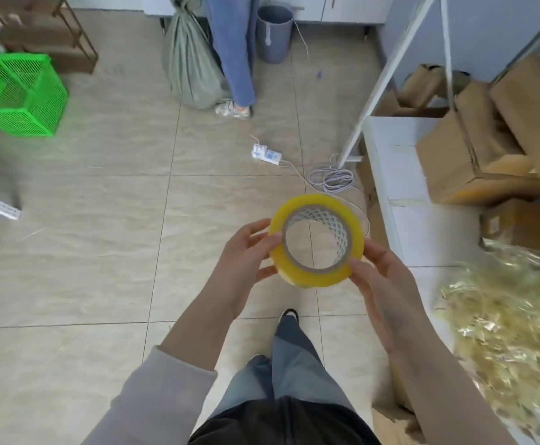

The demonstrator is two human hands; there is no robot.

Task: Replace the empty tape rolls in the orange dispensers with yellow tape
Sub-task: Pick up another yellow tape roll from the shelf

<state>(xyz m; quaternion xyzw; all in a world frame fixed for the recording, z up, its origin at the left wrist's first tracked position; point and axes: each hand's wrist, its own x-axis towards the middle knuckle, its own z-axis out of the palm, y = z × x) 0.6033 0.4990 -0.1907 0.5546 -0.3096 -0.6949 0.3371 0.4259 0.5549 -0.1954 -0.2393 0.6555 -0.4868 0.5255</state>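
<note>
Nearest the camera, the person's own legs in blue jeans [289, 364] stand on the tiled floor [101, 252], one shoe toe showing ahead of them. Above the legs, both bare hands hold one yellow tape roll [316, 240] up in the air over the floor, clear of every surface. The left hand [246, 261] pinches the roll's left rim between thumb and fingers; the right hand [381, 277] presses fingertips against its lower right rim, thumb on the outer face. The roll is tilted so its open core faces the camera, with a white lattice pattern visible inside.

To the right, close by, a heap of shiny yellowish plastic wrap [503, 332] lies on a white shelf surface [406, 194] whose long left edge runs away from the camera just beside the right hand. Farther along that surface sit cardboard boxes [474, 149], reaching near its edge. A white metal rack leg [387, 75] rises from the floor at the shelf's far corner.

The floor ahead and to the left is open. Beyond the roll lie a coiled cable [329, 179] and a white power strip [267, 154]. At far left stands a green mesh basket [18, 94]. At the far edge, another person's jeans leg [233, 53] stands beside a grey-green sack [191, 65] and a grey bin [274, 32].
</note>
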